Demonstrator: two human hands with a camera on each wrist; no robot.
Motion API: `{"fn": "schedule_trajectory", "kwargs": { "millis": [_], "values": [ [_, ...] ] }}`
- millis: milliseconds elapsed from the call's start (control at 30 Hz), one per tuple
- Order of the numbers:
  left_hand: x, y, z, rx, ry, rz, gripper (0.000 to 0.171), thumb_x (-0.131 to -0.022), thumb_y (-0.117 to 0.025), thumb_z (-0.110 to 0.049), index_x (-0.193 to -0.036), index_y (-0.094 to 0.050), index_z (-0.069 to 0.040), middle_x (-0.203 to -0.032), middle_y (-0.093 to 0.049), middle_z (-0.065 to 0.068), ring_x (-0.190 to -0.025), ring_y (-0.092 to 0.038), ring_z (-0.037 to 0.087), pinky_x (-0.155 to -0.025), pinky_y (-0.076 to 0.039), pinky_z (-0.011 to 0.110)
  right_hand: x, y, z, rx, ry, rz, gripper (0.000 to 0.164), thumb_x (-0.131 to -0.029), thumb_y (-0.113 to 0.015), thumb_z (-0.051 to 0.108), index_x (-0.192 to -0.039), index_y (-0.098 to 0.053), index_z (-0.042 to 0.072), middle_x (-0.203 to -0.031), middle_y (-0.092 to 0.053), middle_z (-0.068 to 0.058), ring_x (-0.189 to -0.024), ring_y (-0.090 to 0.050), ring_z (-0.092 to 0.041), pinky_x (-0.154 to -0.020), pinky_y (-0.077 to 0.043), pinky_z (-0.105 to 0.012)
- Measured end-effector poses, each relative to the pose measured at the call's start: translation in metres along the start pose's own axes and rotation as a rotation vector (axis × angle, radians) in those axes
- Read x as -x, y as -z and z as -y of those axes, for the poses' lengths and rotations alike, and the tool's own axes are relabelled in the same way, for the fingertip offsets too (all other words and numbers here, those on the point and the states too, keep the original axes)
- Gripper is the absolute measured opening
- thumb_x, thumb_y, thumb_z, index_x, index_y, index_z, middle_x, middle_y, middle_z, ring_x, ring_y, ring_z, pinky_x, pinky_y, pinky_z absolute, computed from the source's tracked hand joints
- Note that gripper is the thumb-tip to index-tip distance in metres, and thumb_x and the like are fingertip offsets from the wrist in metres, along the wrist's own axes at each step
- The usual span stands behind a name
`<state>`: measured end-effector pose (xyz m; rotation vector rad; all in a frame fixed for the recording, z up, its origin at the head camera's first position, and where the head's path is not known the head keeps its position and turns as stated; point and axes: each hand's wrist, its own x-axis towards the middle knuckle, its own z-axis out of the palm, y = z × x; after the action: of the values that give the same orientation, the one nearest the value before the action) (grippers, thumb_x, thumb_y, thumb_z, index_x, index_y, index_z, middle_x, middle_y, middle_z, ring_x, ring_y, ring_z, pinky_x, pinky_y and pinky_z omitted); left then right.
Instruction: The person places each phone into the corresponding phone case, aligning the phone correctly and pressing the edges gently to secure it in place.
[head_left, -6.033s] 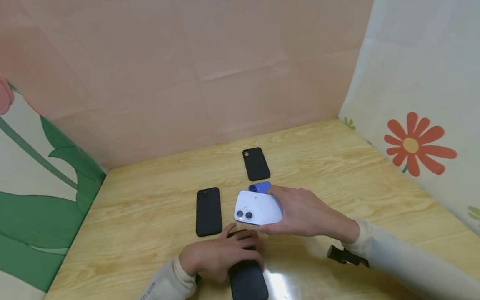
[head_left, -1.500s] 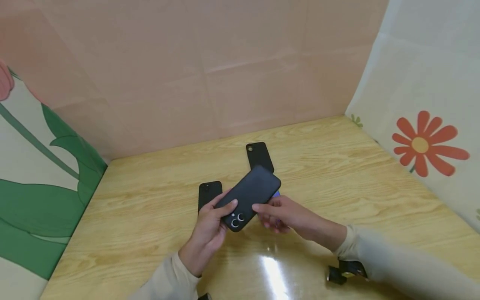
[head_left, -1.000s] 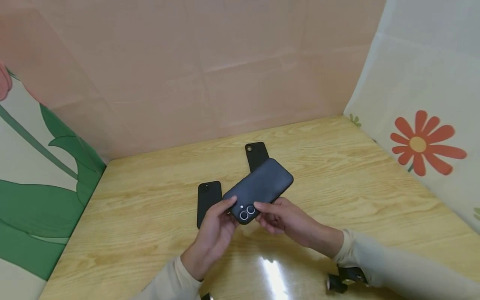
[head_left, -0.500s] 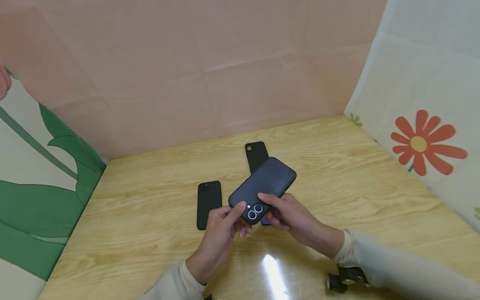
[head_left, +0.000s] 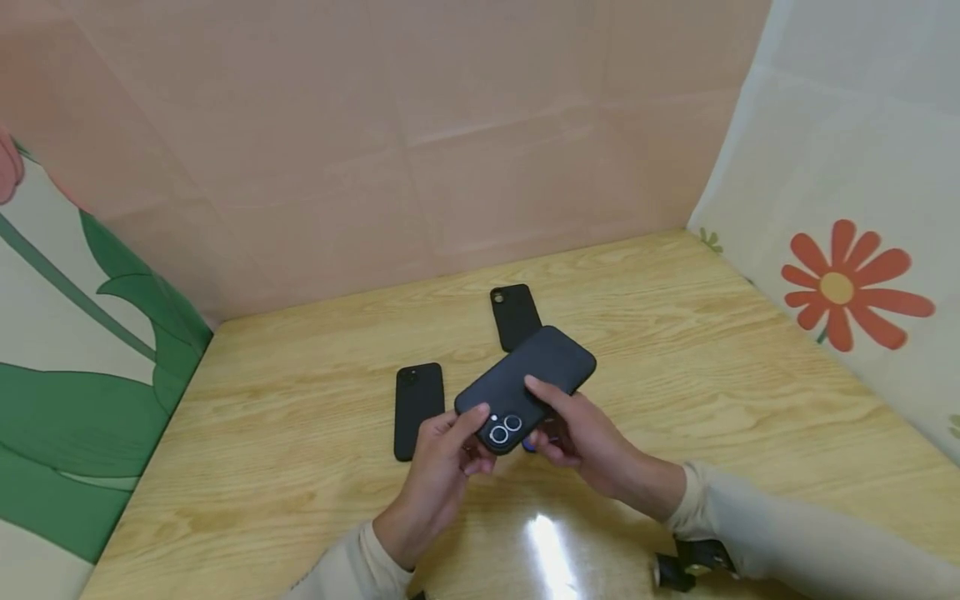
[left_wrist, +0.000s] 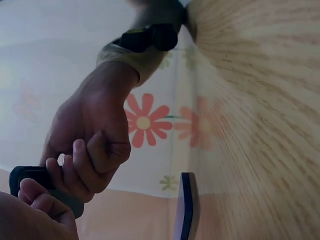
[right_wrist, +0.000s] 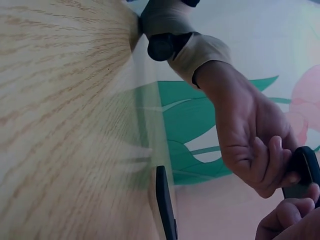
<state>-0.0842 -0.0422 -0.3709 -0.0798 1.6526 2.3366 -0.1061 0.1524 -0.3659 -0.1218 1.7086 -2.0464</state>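
A smartphone in a black case [head_left: 536, 371] is held tilted above the table, its back and two ringed camera lenses facing up. My left hand [head_left: 435, 475] pinches its near left corner beside the lenses, thumb on the back. My right hand [head_left: 607, 454] grips its right long edge, thumb lying across the back and fingers curled beneath. In the left wrist view, the fingers of my right hand [left_wrist: 95, 155] fold under the case [left_wrist: 30, 172]. A blue phone [head_left: 529, 443] lies below, mostly hidden behind the held phone and right hand.
A black phone case [head_left: 516, 317] with a camera opening lies behind the held phone. Another flat black phone-shaped piece [head_left: 418, 412] rests to the left on the wooden table [head_left: 285, 467]. Pink and flower-printed sheets [head_left: 847, 150] enclose the back and sides.
Earlier the right hand held a bare white phone and the left touched a black case; now both hold a cased phone. Lately the phone dipped slightly, and the right thumb slid farther up its back.
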Motion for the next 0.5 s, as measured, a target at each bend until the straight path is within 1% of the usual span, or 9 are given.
{"fn": "schedule_trajectory", "kwargs": {
  "millis": [100,167,233,300,367,433,500],
  "values": [
    [-0.0002,0.0012,0.0009,0.042,0.009,0.026,0.022,-0.097,-0.06,-0.027,-0.083,-0.068,-0.012,-0.061,-0.064,-0.006,-0.052,-0.052,0.007,-0.053,-0.043,0.019,0.0008,-0.0004,0.001,-0.016,0.023,-0.012,0.035,-0.102,-0.051,0.041,-0.08,-0.064,0.017,-0.056,-0.052,0.011,-0.049,-0.041,-0.004,-0.049,-0.032,-0.017],
    [-0.0002,0.0018,0.0014,0.065,0.017,0.05,0.023,-0.098,-0.058,-0.028,-0.087,-0.068,-0.012,-0.064,-0.066,-0.006,-0.051,-0.052,0.007,-0.053,-0.042,0.018,0.001,-0.001,0.0006,-0.011,0.033,-0.03,0.034,-0.102,-0.052,0.038,-0.077,-0.064,0.018,-0.055,-0.05,0.011,-0.05,-0.041,-0.004,-0.051,-0.033,-0.017],
    [0.0001,0.0023,0.0019,0.068,0.037,0.087,0.025,-0.1,-0.055,-0.031,-0.094,-0.068,-0.01,-0.068,-0.068,-0.006,-0.052,-0.053,0.007,-0.052,-0.042,0.018,0.001,-0.0019,-0.0009,0.0,0.03,-0.035,0.035,-0.102,-0.053,0.037,-0.073,-0.063,0.019,-0.055,-0.049,0.011,-0.051,-0.04,-0.004,-0.052,-0.032,-0.017],
    [0.0009,0.0028,0.0023,0.068,0.06,0.129,0.028,-0.101,-0.053,-0.034,-0.107,-0.065,-0.009,-0.076,-0.071,-0.007,-0.053,-0.053,0.006,-0.052,-0.04,0.018,0.0016,-0.0035,-0.0028,0.019,0.027,-0.028,0.037,-0.102,-0.052,0.036,-0.071,-0.062,0.019,-0.055,-0.05,0.011,-0.051,-0.039,-0.003,-0.052,-0.031,-0.017],
    [0.0014,0.003,0.0023,0.067,0.077,0.154,0.032,-0.101,-0.053,-0.036,-0.115,-0.062,-0.008,-0.081,-0.073,-0.006,-0.055,-0.054,0.005,-0.051,-0.039,0.016,0.0025,-0.0052,-0.0044,0.036,0.034,-0.015,0.038,-0.102,-0.052,0.035,-0.07,-0.063,0.019,-0.056,-0.051,0.011,-0.052,-0.038,-0.003,-0.052,-0.03,-0.017],
    [0.002,0.0025,0.0019,0.076,0.085,0.147,0.032,-0.101,-0.055,-0.035,-0.118,-0.06,-0.009,-0.083,-0.073,-0.006,-0.058,-0.055,0.003,-0.05,-0.037,0.016,0.004,-0.007,-0.0048,0.049,0.048,0.001,0.036,-0.102,-0.052,0.034,-0.071,-0.064,0.019,-0.057,-0.053,0.011,-0.053,-0.039,-0.003,-0.052,-0.03,-0.016],
    [0.0026,0.0016,0.0012,0.088,0.084,0.106,0.03,-0.099,-0.058,-0.033,-0.115,-0.061,-0.008,-0.08,-0.071,-0.006,-0.058,-0.054,0.003,-0.049,-0.035,0.015,0.0056,-0.0081,-0.004,0.041,0.065,-0.001,0.034,-0.102,-0.053,0.033,-0.073,-0.064,0.019,-0.058,-0.055,0.011,-0.054,-0.041,-0.003,-0.053,-0.03,-0.016]
  ]
}}
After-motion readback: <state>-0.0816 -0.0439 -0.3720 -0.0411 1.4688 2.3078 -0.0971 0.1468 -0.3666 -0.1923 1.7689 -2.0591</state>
